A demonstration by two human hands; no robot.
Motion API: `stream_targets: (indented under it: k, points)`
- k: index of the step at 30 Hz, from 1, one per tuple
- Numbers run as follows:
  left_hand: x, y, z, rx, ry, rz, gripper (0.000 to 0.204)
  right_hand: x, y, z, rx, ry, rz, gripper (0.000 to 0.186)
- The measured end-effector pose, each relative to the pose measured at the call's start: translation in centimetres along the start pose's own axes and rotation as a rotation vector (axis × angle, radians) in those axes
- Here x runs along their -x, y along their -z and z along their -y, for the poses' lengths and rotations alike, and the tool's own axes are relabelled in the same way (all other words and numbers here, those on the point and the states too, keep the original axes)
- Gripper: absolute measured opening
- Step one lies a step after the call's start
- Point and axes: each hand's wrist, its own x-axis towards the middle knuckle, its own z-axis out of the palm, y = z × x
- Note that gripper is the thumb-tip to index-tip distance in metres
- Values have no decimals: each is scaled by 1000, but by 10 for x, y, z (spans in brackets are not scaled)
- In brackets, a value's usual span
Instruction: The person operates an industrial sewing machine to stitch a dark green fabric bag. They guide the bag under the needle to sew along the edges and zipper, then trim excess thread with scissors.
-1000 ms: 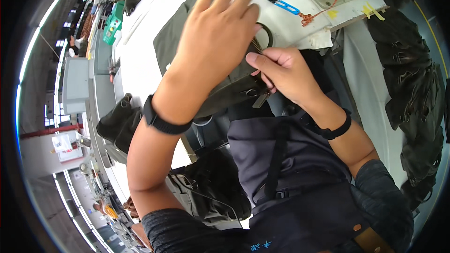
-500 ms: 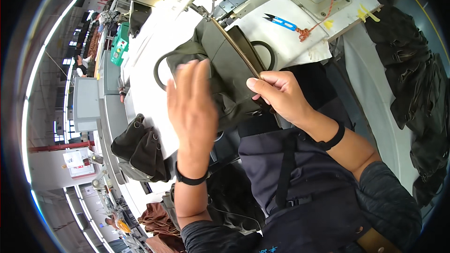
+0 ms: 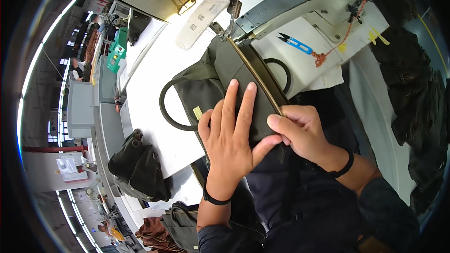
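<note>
The sewing machine point(image 3: 281, 16) now shows its arm and foot more fully than a second ago. The dark green bag point(image 3: 227, 63) lies on the white table point(image 3: 150, 89) below the foot. The left hand point(image 3: 229, 143), a blur above the bag half a second ago, now rests on its panel, fingers spread and gripping nothing. The right hand point(image 3: 302, 131) still pinches the near end of the brass zipper point(image 3: 255, 72), thumb against fingers.
</note>
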Motion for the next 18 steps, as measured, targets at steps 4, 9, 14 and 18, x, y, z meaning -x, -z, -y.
stream_targets:
  k: [4, 9, 14, 18]
  points:
    - [-6, -2, 6, 0, 15, -5, 94, -8, 2, -1, -33, -19, -1, 44]
    - [-18, -4, 19, -27, -2, -9, 96, -25, 2, -4, -36, -3, -7, 44]
    - [-29, -6, 26, -43, 0, -19, 97, -42, 3, -1, -53, -16, -2, 44]
    - [-34, -3, 30, -28, -6, -20, 97, -45, 0, 0, -86, -37, 12, 44]
